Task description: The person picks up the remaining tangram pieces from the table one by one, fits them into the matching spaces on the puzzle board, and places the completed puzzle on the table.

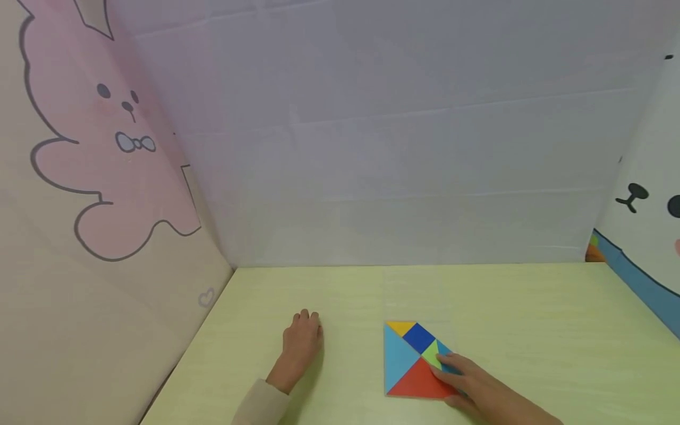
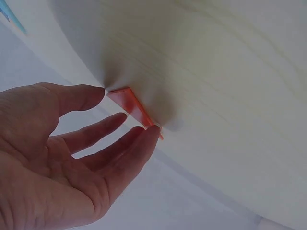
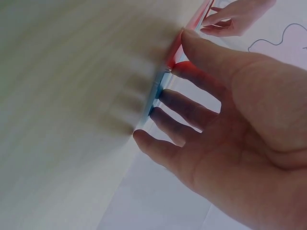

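My left hand point(image 1: 303, 340), fingers bent, is low over the left part of the table. In the left wrist view, its thumb and fingers pinch a small red tangram triangle point(image 2: 129, 104) by its ends; the head view hides this piece. Right of it, flat tangram pieces lie joined: a light-blue large triangle point(image 1: 398, 360), a red large triangle point(image 1: 421, 382), a dark-blue square point(image 1: 419, 338), a yellow triangle point(image 1: 402, 327) and a green piece point(image 1: 432, 356). My right hand point(image 1: 480, 389) rests on their right side with extended fingers, partly covering a blue piece point(image 1: 444, 349).
The pieces lie on a pale yellow-green table point(image 1: 558, 324). A white sheet point(image 1: 404, 153) hangs along its back edge. Side sheets carry a pink rabbit point(image 1: 101, 159) on the left and a white cartoon animal point(image 1: 650, 153) on the right.
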Motion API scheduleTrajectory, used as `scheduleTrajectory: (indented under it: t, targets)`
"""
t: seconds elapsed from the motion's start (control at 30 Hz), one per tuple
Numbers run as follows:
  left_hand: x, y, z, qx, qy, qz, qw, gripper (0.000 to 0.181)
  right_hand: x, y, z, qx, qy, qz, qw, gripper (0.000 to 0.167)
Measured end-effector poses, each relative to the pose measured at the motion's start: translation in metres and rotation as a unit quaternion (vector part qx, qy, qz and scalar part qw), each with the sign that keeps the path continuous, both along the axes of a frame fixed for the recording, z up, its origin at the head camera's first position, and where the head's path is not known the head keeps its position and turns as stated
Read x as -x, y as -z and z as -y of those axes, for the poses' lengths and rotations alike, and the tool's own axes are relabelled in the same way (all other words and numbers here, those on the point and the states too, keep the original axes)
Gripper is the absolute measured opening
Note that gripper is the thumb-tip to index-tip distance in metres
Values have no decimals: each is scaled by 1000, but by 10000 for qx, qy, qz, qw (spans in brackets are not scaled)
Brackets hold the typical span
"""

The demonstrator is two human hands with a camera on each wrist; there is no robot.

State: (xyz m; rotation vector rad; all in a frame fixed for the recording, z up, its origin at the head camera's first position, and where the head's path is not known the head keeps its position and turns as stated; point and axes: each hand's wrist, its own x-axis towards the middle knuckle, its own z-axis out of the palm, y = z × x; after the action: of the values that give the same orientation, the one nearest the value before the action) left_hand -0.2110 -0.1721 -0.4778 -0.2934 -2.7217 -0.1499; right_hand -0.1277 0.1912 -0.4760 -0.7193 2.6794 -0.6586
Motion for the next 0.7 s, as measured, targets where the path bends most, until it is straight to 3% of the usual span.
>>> scheduleTrajectory:
  t: [0.37, 0.7]
  targets:
    - [5, 2, 5, -305, 70, 259, 9992, 15, -1, -1, -5, 61, -91, -54, 9999, 58]
    - [5, 2, 8, -703, 200, 38, 9973, 26, -1, 0, -6, 88, -177, -78, 9998, 58]
